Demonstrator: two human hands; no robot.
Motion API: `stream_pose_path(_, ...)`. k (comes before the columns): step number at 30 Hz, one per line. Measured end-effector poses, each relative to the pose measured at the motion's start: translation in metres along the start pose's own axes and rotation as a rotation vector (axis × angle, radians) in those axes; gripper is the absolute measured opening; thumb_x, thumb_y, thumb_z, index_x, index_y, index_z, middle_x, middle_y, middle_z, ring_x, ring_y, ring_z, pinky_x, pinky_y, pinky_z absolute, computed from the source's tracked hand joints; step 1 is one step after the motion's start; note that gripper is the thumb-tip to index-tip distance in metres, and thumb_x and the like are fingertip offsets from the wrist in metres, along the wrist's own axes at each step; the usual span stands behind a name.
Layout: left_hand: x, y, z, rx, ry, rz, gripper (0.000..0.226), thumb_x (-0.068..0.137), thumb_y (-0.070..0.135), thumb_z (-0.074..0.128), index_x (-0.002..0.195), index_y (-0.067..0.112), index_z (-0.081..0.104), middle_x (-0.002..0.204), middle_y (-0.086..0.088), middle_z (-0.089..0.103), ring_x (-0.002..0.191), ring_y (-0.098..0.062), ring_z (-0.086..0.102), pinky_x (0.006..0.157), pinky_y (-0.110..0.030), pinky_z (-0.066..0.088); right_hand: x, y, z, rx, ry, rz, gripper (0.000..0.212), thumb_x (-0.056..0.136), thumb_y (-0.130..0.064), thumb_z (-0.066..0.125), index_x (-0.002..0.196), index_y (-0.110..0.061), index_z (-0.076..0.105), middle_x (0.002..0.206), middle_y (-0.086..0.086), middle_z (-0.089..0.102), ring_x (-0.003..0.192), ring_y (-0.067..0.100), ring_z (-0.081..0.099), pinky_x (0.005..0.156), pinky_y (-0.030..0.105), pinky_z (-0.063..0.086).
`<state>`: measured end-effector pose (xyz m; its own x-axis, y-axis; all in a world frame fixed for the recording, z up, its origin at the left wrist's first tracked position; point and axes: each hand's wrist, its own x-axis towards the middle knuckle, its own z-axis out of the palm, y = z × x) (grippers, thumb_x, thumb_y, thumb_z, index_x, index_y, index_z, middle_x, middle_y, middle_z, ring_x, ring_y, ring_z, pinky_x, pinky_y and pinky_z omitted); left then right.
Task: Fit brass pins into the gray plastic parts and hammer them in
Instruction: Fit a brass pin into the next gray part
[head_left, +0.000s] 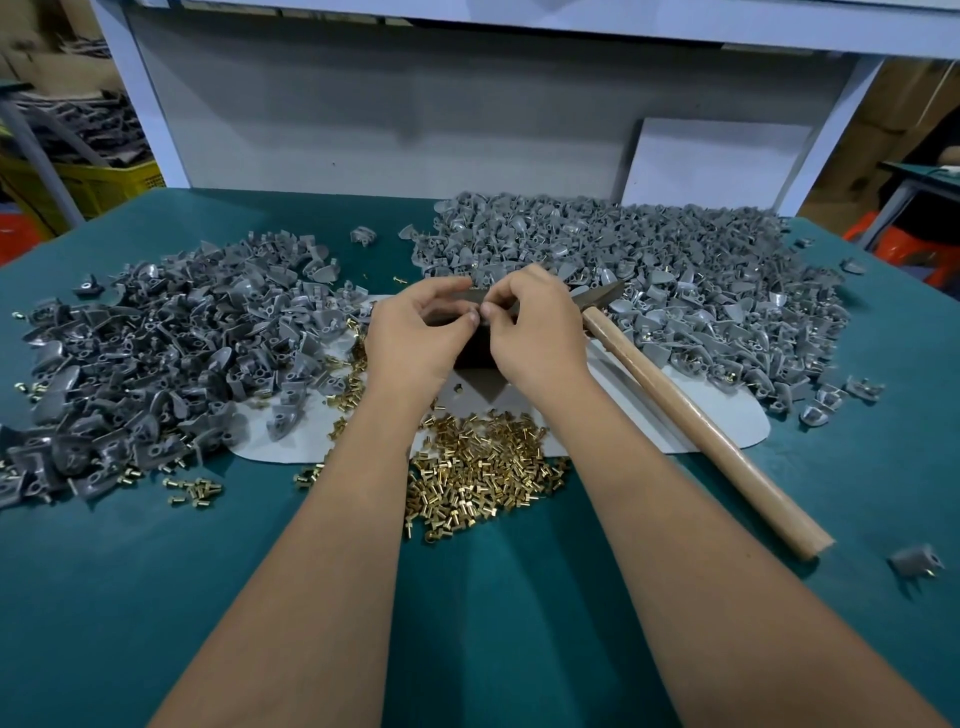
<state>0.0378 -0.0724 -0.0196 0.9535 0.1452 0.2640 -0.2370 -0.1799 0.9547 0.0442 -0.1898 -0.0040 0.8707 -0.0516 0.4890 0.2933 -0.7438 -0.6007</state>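
Observation:
My left hand (415, 332) and my right hand (535, 327) meet at the middle of the table, fingers curled, pinching a gray plastic part (470, 296) between them over a dark block (475, 351). Whether a pin sits in my fingertips is hidden. A heap of brass pins (478, 467) lies just in front of my wrists. A hammer with a wooden handle (696, 415) rests to the right, its metal head (605, 294) next to my right hand.
Large piles of gray plastic parts lie at left (156, 353) and back right (649, 275) on the green table (104, 597). A white sheet (623, 410) lies under the work spot. One loose part (917, 560) sits at the right front. A white board (711, 161) leans behind.

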Motion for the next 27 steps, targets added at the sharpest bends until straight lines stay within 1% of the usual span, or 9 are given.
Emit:
stream_pose_path(3,0.000,0.000,0.000,-0.003,-0.004,-0.006,0.032,0.083,0.010,0.074,0.100,0.036,0.068,0.095,0.001,0.075,0.100,-0.014,0.068,0.097,-0.046,0.051,0.002,0.000,0.000,-0.004,-0.021,0.019,0.019,0.088,-0.017,0.064,0.072,-0.024,0.056,0.090,-0.009,0.052,0.100,0.020,0.051,0.088,0.046,0.044)
stream_pose_path(8,0.000,0.000,0.001,0.004,-0.001,-0.007,0.031,0.083,0.009,0.073,0.101,0.034,0.068,0.093,0.004,0.075,0.097,-0.010,0.068,0.098,-0.043,0.051,0.005,-0.003,-0.001,-0.016,-0.047,0.075,0.027,0.089,-0.020,0.063,0.067,-0.029,0.052,0.090,-0.008,0.053,0.097,0.020,0.054,0.082,0.042,0.049)
stream_pose_path(13,-0.001,0.001,0.001,0.012,-0.007,-0.007,0.030,0.083,0.011,0.074,0.102,0.034,0.068,0.093,0.005,0.075,0.098,-0.010,0.068,0.098,-0.043,0.051,0.002,-0.001,0.000,0.010,-0.022,0.054,0.017,0.089,-0.019,0.064,0.074,-0.024,0.058,0.088,-0.010,0.053,0.098,0.019,0.052,0.082,0.041,0.048)
stream_pose_path(16,-0.001,0.000,0.000,0.023,-0.015,-0.007,0.029,0.083,0.013,0.075,0.105,0.031,0.070,0.094,0.005,0.075,0.100,-0.011,0.068,0.099,-0.043,0.050,-0.003,0.002,0.001,0.045,0.008,0.033,0.010,0.090,-0.018,0.063,0.080,-0.019,0.066,0.090,-0.009,0.057,0.100,0.017,0.050,0.084,0.040,0.046)
stream_pose_path(18,-0.001,0.001,-0.001,0.023,-0.014,-0.009,0.028,0.083,0.013,0.075,0.106,0.029,0.070,0.095,0.005,0.075,0.100,-0.011,0.068,0.099,-0.043,0.050,-0.005,0.004,0.001,0.090,0.006,0.031,0.010,0.091,-0.017,0.061,0.085,-0.016,0.069,0.091,-0.006,0.059,0.101,0.018,0.050,0.087,0.039,0.044)
stream_pose_path(21,-0.001,0.001,-0.001,0.027,-0.002,-0.011,0.029,0.084,0.013,0.075,0.105,0.031,0.070,0.093,0.009,0.075,0.098,-0.005,0.067,0.098,-0.036,0.050,-0.002,0.005,-0.005,0.231,-0.049,0.108,0.019,0.094,-0.012,0.054,0.086,-0.012,0.070,0.090,-0.004,0.061,0.098,0.020,0.055,0.088,0.036,0.043)
stream_pose_path(24,0.000,0.001,-0.002,0.003,-0.005,-0.023,0.029,0.085,0.012,0.074,0.109,0.027,0.070,0.089,0.014,0.074,0.090,0.006,0.066,0.087,-0.021,0.048,0.003,0.002,-0.011,0.386,-0.120,0.233,0.024,0.096,-0.014,0.050,0.085,-0.014,0.072,0.083,-0.006,0.066,0.084,0.008,0.058,0.079,0.029,0.045)
stream_pose_path(25,0.000,0.001,-0.002,0.002,-0.005,-0.026,0.029,0.085,0.012,0.074,0.110,0.026,0.070,0.088,0.014,0.074,0.089,0.007,0.065,0.085,-0.018,0.047,0.005,0.002,-0.013,0.393,-0.137,0.242,0.024,0.096,-0.015,0.050,0.085,-0.014,0.072,0.084,-0.006,0.067,0.084,0.008,0.059,0.079,0.029,0.046)
stream_pose_path(27,0.000,0.001,-0.002,0.007,-0.005,-0.028,0.030,0.085,0.011,0.074,0.112,0.026,0.070,0.090,0.013,0.074,0.092,0.003,0.066,0.087,-0.020,0.048,0.006,0.002,-0.013,0.368,-0.152,0.218,0.022,0.095,-0.016,0.052,0.084,-0.017,0.072,0.086,-0.005,0.069,0.088,0.011,0.061,0.078,0.027,0.047)
